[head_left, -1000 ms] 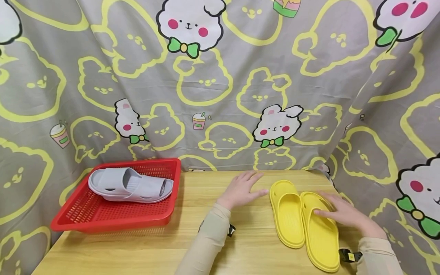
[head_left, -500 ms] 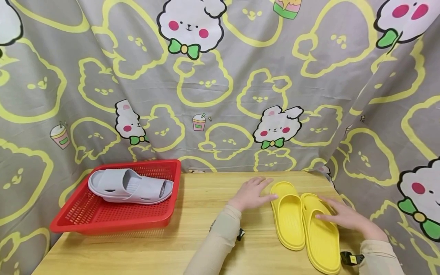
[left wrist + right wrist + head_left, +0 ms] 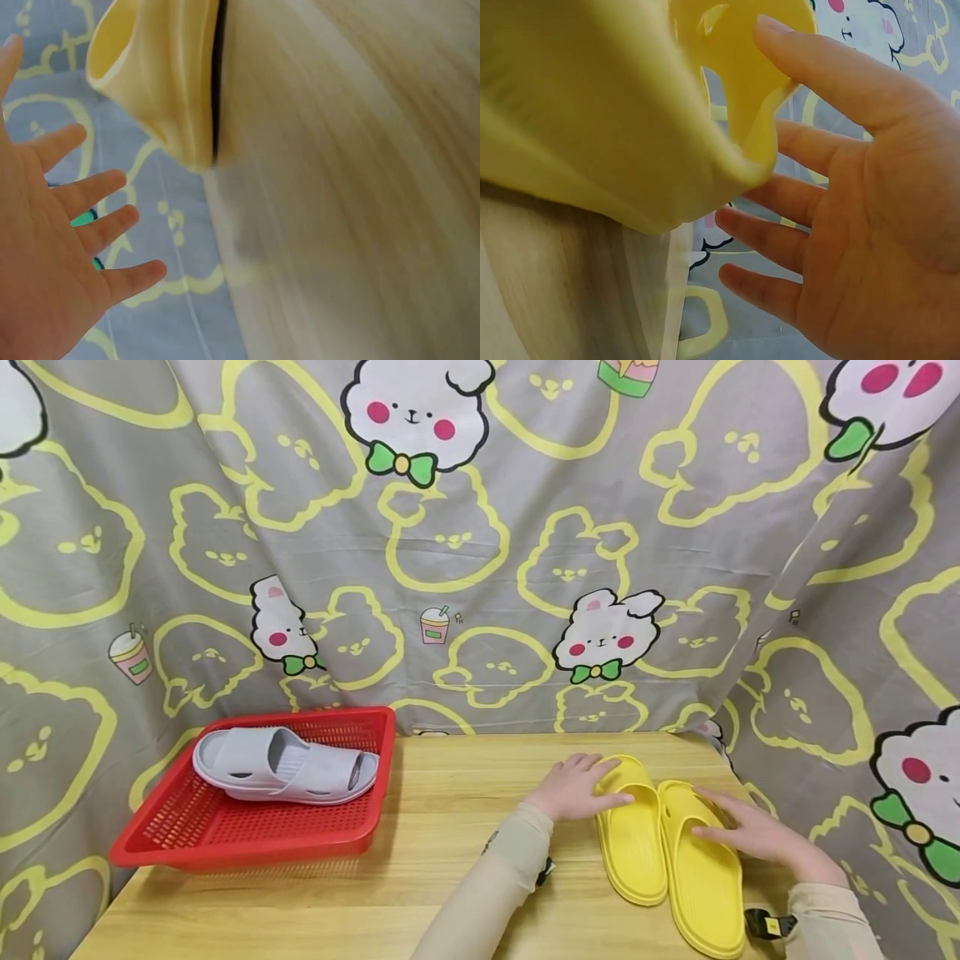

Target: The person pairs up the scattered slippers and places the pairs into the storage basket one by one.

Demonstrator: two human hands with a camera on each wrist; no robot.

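A pair of yellow slippers lies side by side on the wooden table, toes toward the back. Over the toe end of the left slipper (image 3: 634,856) reaches my left hand (image 3: 573,789), its fingers spread; the left wrist view shows a gap between the fingers and that slipper (image 3: 169,67). My right hand (image 3: 757,833) is at the outer side of the right slipper (image 3: 707,893). In the right wrist view, the thumb (image 3: 840,71) lies over the slipper's strap (image 3: 742,45), while the extended fingers (image 3: 769,236) are along its outer side.
To the left stands a red plastic basket (image 3: 247,852) with a pair of grey slippers (image 3: 318,772) in it. A patterned grey curtain (image 3: 480,610) hangs behind and at both sides of the wooden table (image 3: 442,877).
My left hand has moved right across the table, from beside the left yellow slipper to over its toe end. My right hand has barely moved.
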